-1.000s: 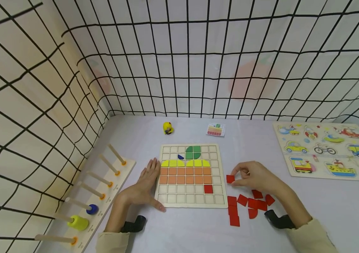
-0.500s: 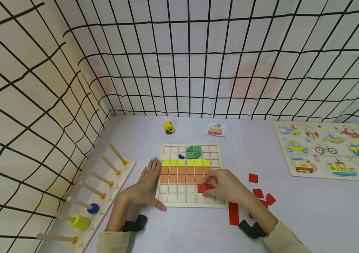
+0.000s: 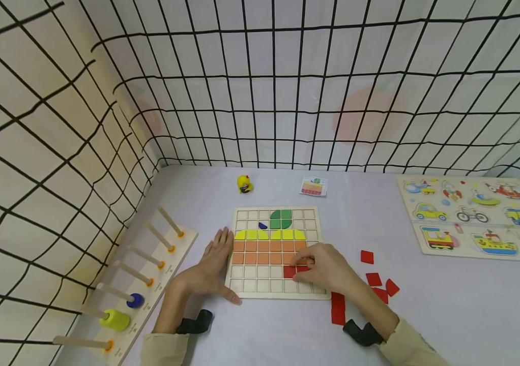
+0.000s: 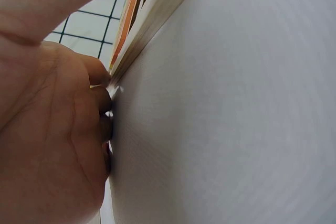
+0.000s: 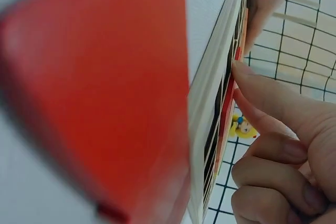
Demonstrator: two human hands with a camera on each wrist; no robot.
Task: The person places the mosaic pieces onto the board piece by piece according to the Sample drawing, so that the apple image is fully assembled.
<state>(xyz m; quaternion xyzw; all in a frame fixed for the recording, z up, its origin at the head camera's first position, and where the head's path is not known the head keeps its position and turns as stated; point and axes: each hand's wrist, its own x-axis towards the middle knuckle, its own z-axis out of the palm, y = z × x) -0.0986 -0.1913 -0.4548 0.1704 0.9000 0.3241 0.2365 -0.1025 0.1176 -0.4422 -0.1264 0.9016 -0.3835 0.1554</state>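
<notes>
My right hand (image 3: 321,264) pinches a red square tile (image 3: 289,272) between thumb and index finger, down on the wooden grid board (image 3: 260,295). The right wrist view shows the fingertips against the board's face, the other fingers curled. A second red tile (image 3: 303,270) lies to its right, partly behind the fingers. Above are two rows of orange tiles (image 3: 263,258), a yellow row (image 3: 251,235), green pieces (image 3: 280,219) and a small blue piece (image 3: 262,225). My left hand (image 3: 205,272) lies spread along the board's left edge, fingers straight, thumb near the lower left corner.
Loose red pieces (image 3: 373,279) lie right of the board, some hidden under the right forearm. A pattern card (image 3: 313,186) and a yellow duck (image 3: 244,184) sit behind. A peg stand (image 3: 150,300) is at left, a vehicle puzzle (image 3: 470,218) at right, black netting beyond.
My right hand has carried a red tile from the table on the right onto the board, then slid it slightly left. The left hand has stayed in place.
</notes>
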